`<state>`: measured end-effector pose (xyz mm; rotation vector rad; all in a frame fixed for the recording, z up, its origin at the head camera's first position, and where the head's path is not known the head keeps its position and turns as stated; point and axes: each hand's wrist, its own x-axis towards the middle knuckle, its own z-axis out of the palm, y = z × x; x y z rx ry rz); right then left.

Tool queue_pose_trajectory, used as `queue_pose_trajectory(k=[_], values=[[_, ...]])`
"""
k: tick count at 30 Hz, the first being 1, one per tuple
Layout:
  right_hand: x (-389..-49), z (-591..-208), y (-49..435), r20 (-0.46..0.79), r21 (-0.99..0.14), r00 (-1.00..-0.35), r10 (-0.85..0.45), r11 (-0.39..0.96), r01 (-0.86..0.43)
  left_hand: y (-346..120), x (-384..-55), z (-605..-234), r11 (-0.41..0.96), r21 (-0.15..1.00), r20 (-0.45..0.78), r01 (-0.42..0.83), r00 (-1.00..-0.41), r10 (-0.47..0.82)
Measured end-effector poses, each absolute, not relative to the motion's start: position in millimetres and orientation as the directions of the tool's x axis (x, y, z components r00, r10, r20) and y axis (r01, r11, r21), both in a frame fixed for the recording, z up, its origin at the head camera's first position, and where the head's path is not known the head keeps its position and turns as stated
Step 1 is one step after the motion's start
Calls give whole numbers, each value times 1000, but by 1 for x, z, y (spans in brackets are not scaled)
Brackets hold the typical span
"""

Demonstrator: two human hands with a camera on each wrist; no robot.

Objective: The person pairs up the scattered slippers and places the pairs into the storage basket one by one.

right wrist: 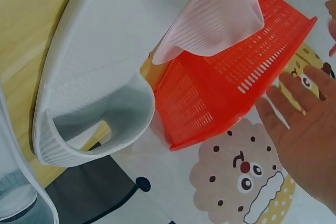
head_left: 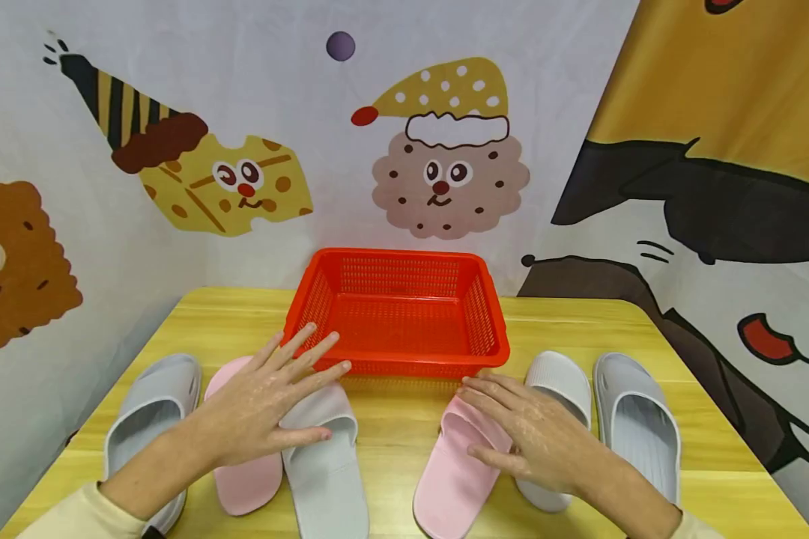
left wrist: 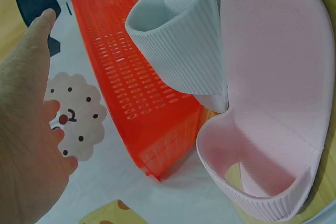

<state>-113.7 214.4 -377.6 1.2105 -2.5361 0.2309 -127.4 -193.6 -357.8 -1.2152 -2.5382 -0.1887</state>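
Note:
My left hand [head_left: 259,412], fingers spread and straight, hovers over a pink slipper [head_left: 249,483] and a light grey slipper [head_left: 330,479]. In the left wrist view the hand [left wrist: 26,108] is apart from the pink slipper [left wrist: 278,35] and grips nothing. My right hand [head_left: 532,427] hangs over the other pink slipper [head_left: 448,483] and a second light grey slipper [head_left: 562,374], covering part of both. The right wrist view shows that hand [right wrist: 310,135] with extended fingers and no object in it. A red plastic basket [head_left: 404,367] without contents stands behind the slippers.
A darker grey closed-toe slipper [head_left: 165,382] lies at the far left of the wooden table [head_left: 384,449], and its mate [head_left: 627,374] at the far right. A cartoon-printed curtain [head_left: 270,45] hangs right behind the table.

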Motion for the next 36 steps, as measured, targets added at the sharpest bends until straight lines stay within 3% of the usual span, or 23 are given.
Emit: queue_pose_trajectory(k=[4, 8, 20, 28, 36], values=[[-117, -379, 216, 335, 3, -539, -773, 573, -820, -196, -128, -360, 620, 3, 345, 785, -582, 736], [-121, -380, 218, 272, -15, -532, -802, 549, -836, -200, -128, -363, 619, 23, 338, 785, -589, 734], [-136, -392, 219, 53, -156, -594, -803, 581, -799, -218, -120, -378, 578, 29, 392, 815, -541, 744], [-138, -396, 214, -38, -176, -614, -788, 611, -772, -224, -121, -386, 555, 18, 417, 832, -511, 752], [-143, -396, 212, -20, -195, -593, -805, 585, -787, -240, -124, -397, 597, 53, 418, 801, -560, 715]])
